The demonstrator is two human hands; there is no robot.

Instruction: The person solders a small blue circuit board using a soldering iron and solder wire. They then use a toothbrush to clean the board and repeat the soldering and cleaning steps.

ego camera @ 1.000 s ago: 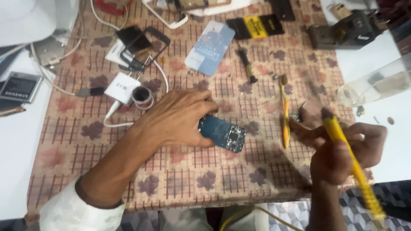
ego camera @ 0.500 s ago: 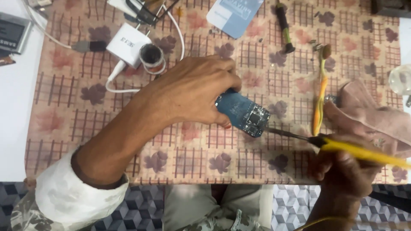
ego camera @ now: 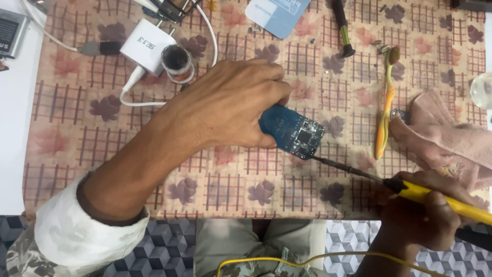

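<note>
OK: right hand (ego camera: 417, 215) gripping yellow soldering iron (ego camera: 441, 197) at table edge, tip touching blue circuit board (ego camera: 292, 132). Left hand (ego camera: 230, 105) pins board to patterned cloth (ego camera: 77, 128). Farther: toothbrush (ego camera: 385, 105), white charger (ego camera: 147, 46).

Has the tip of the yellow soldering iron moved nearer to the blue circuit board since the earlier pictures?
Yes. The soldering iron in the right hand was raised, away from the circuit board; now its tip meets the board's lower right edge on the patterned cloth.
</note>
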